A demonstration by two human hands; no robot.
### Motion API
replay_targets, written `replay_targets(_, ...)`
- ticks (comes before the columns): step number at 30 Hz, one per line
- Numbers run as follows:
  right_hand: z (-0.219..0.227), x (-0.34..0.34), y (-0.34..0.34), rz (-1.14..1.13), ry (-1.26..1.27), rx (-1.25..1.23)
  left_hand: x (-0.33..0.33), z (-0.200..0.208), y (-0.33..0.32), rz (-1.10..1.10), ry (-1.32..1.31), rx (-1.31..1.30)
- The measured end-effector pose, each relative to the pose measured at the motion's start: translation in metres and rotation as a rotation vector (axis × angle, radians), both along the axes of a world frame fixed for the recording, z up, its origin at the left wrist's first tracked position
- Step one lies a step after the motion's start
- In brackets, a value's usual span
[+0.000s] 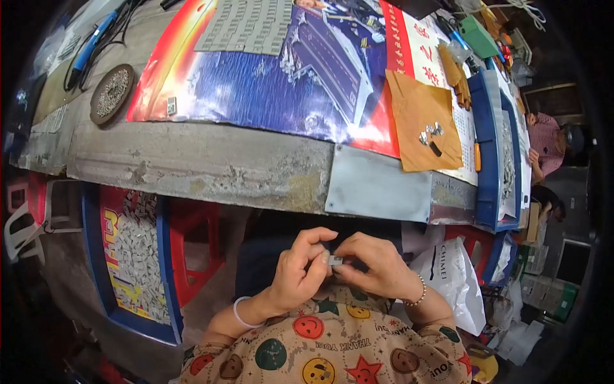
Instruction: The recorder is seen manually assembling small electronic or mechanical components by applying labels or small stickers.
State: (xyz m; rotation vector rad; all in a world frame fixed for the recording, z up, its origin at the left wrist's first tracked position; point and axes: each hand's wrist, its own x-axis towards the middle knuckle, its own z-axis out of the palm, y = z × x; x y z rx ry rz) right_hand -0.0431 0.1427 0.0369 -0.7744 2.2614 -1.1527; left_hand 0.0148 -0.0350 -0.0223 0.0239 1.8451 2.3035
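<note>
Over my lap, in front of the table edge, my left hand (299, 265) and my right hand (371, 265) meet. Between their fingertips is a small silver-grey rectangular piece (335, 260) with a dark patch on it. Both hands pinch it, the left from one end and the right from the other. Fingers cover part of the piece, so its exact kind is unclear. On the poster-covered table lies a similar small piece (171, 105). Farther back, many grey pieces (246, 25) lie in neat rows.
A round dish (112, 95) of tiny metal parts and a blue pen-like tool (93, 45) are at left. Below, a blue tray (165, 281) holds many small pieces. Brown paper (425, 121) with shiny bits and a blue bin (489, 147) are at right. Another person (547, 144) sits beyond.
</note>
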Motion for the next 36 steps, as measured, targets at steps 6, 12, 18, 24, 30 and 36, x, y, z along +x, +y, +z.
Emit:
replay_targets(6, 0.029, -0.033, 0.003, 0.015, 0.202, -0.002, -0.003, 0.001, -0.002, 0.022, -0.011, 0.086)
replay_targets(12, 0.039, -0.143, -0.005, -0.236, 0.595, -0.002, -0.004, -0.015, 0.002, 0.069, 0.014, 0.134)
replay_targets(18, 0.009, -0.286, -0.035, -0.304, 0.65, 0.007, -0.007, -0.027, 0.002, 0.111, -0.005, 0.161)
replay_targets(24, -0.039, -0.384, -0.076, -0.373, 0.739, 0.105, -0.02, -0.024, -0.001, 0.18, 0.085, 0.126)
replay_targets(30, -0.053, -0.432, -0.094, -0.445, 0.771, 0.13, -0.03, -0.022, -0.009, 0.18, 0.122, 0.025)
replay_targets(36, -0.056, -0.459, -0.108, -0.383, 0.828, 0.192, -0.037, -0.029, -0.011, 0.198, 0.211, 0.041)
